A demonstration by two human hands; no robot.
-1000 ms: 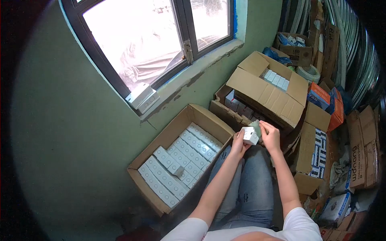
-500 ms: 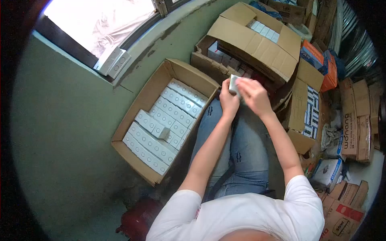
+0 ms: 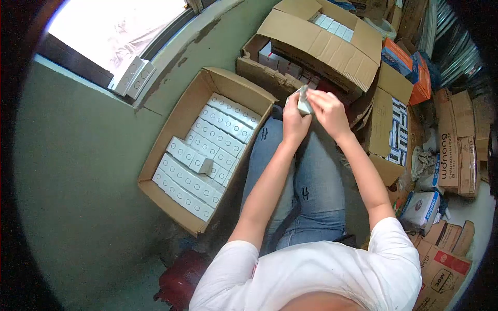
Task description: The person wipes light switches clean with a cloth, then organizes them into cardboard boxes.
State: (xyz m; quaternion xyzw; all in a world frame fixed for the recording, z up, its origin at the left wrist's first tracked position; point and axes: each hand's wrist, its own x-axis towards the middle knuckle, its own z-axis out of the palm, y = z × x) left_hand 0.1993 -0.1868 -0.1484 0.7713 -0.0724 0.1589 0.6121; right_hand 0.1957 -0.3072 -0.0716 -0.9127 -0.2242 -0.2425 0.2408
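Above my knees, my left hand point(image 3: 295, 126) is wrapped round a small white box point(image 3: 304, 107). My right hand point(image 3: 330, 113) is closed at the upper end of that box, its fingertips pinching a pale piece that sticks up there; whether this is a flap or something inside is too small to tell. To the left of my legs stands an open carton point(image 3: 171, 127) lined with rows of white boxes point(image 3: 215, 132) with round marks on top. A short row of boxes point(image 3: 188, 154) lies raised on the others.
Ahead, an open carton point(image 3: 316, 44) with white boxes rests on another carton point(image 3: 251, 65). A carton of blue-and-white packs point(image 3: 381, 137) stands to my right. Flattened cardboard point(image 3: 451, 150) lies farther right. Two white boxes point(image 3: 132, 78) sit on the window ledge. A red object point(image 3: 181, 280) is behind left.
My right hand has drawn in slightly to the upper end of the small box, which now shows a piece sticking up. The whole view has shifted a little.
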